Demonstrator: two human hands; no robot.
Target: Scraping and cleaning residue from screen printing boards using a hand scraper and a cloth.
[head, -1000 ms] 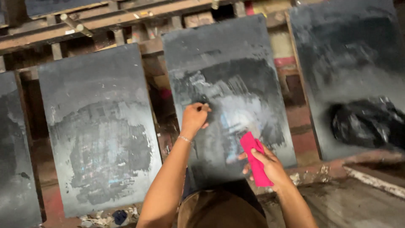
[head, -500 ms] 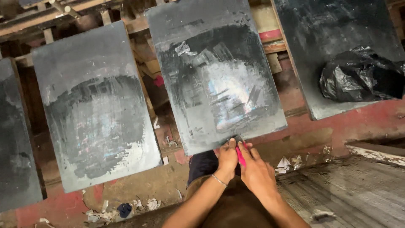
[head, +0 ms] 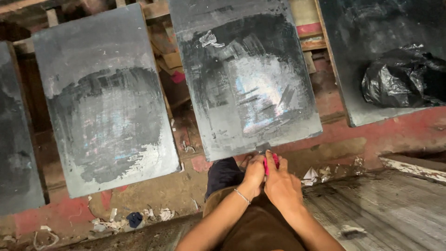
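My left hand [head: 253, 174] and my right hand [head: 281, 183] are pressed together over my lap, just below the lower edge of the middle grey slate board [head: 246, 79]. Between them they clasp a flat pink tool [head: 269, 163], of which only a thin strip shows above the fingers. A small dark piece at the tool's tip [head: 263, 148] touches the board's bottom edge. The board carries a smeared, shiny wet patch in its middle. A thin bracelet circles my left wrist.
A second slate board [head: 104, 97] leans at the left and a third [head: 14, 135] at the far left edge. On the right board [head: 353, 46] lies a black plastic bag [head: 402, 76]. Paper scraps [head: 139, 216] litter the red floor; a worn wooden surface [head: 385, 209] lies lower right.
My left hand has come down off the middle board's face and joined my right hand at the board's lower edge. The view has tilted down, so the boards sit higher.
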